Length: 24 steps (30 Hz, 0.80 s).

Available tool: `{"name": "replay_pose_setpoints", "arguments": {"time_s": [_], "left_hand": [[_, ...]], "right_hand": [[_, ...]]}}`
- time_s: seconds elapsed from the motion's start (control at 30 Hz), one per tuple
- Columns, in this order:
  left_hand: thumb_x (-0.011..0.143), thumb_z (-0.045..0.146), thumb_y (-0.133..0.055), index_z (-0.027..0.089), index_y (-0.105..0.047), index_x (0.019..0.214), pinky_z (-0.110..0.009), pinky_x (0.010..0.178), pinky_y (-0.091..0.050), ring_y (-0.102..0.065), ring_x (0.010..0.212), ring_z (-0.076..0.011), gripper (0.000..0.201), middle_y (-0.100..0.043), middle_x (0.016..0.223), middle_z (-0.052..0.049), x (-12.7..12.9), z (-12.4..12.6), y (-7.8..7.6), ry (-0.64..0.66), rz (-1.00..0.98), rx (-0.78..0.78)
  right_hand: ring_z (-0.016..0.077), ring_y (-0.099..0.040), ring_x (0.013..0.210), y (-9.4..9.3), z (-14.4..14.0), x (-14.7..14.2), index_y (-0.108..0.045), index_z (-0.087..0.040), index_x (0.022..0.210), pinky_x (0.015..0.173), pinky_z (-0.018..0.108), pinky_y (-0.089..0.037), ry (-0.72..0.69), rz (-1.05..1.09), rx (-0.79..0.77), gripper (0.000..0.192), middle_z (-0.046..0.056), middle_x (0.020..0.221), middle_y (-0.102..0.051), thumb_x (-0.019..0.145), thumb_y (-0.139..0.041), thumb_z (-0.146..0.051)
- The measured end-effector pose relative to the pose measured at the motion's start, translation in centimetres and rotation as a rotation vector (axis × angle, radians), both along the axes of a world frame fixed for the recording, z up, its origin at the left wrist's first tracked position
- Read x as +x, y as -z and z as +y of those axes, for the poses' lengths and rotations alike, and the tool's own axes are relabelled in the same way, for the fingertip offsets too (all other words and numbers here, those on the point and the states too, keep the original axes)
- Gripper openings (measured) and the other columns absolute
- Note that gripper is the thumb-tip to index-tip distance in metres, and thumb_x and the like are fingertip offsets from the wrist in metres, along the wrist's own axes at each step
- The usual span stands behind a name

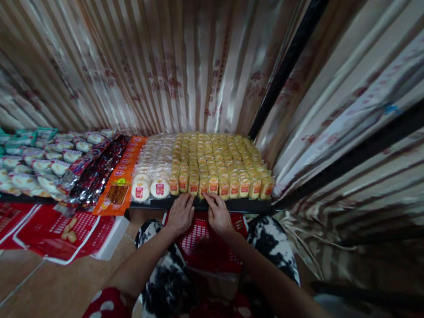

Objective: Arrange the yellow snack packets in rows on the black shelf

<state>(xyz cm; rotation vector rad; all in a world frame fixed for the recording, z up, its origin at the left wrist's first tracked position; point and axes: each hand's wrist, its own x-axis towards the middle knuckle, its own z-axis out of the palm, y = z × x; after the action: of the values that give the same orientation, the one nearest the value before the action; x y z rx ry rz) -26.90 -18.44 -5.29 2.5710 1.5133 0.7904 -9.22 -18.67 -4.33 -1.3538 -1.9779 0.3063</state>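
My left hand (181, 213) and my right hand (217, 213) rest side by side at the front edge of a low dark shelf (243, 205). Their fingertips touch the front row of small yellow wrapped cakes (216, 163), which fill the right part of the shelf in many rows. Round white wrapped cakes (149, 188) lie just left of them. Neither hand visibly grips a packet. A red plastic basket (204, 245) sits on my lap beneath my wrists.
Orange packets (122, 185), dark red packets (97, 173) and green-and-white packets (21, 161) line the shelf to the left. Red printed cartons (59, 232) lie on the tiled floor. Striped shiny curtains (164, 54) and a black frame post (297, 34) enclose the shelf.
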Motion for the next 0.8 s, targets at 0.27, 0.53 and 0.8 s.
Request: {"name": "replay_pose_setpoints", "arguments": {"time_s": [0.27,0.53,0.8], "left_hand": [[0.091,0.025,-0.031,0.010,-0.043,0.128,-0.046,0.107,-0.032,-0.031,0.130,-0.0265,0.042,-0.039,0.135,-0.016,-1.1,0.0,-0.7,-0.140,-0.052,0.008],[0.090,0.022,-0.033,0.014,-0.040,0.131,-0.045,0.107,-0.032,-0.032,0.128,-0.0257,0.043,-0.041,0.134,-0.014,-1.3,0.5,-0.3,-0.128,-0.041,0.018],[0.088,0.021,-0.035,0.019,-0.028,0.138,-0.052,0.105,-0.032,-0.027,0.130,-0.0292,0.051,-0.029,0.139,-0.014,-0.8,1.1,-1.1,-0.343,-0.232,0.045]], "right_hand": [[0.0199,-0.043,0.119,0.8,-1.2,0.2,-0.051,-0.015,0.126,0.103,0.041,-0.037,0.009,0.082,-0.013,0.054,0.011,0.127,-0.049,0.076,-0.033,-0.006],[0.0224,-0.044,0.115,0.6,-0.2,0.1,-0.046,-0.015,0.130,0.099,0.044,-0.040,0.021,0.006,-0.008,0.055,0.012,0.121,-0.053,0.078,-0.033,-0.008],[0.0239,-0.047,0.109,1.0,-0.1,-0.1,-0.045,-0.021,0.132,0.093,0.046,-0.043,0.052,0.004,0.006,0.058,0.011,0.117,-0.052,0.076,-0.035,-0.007]]}}
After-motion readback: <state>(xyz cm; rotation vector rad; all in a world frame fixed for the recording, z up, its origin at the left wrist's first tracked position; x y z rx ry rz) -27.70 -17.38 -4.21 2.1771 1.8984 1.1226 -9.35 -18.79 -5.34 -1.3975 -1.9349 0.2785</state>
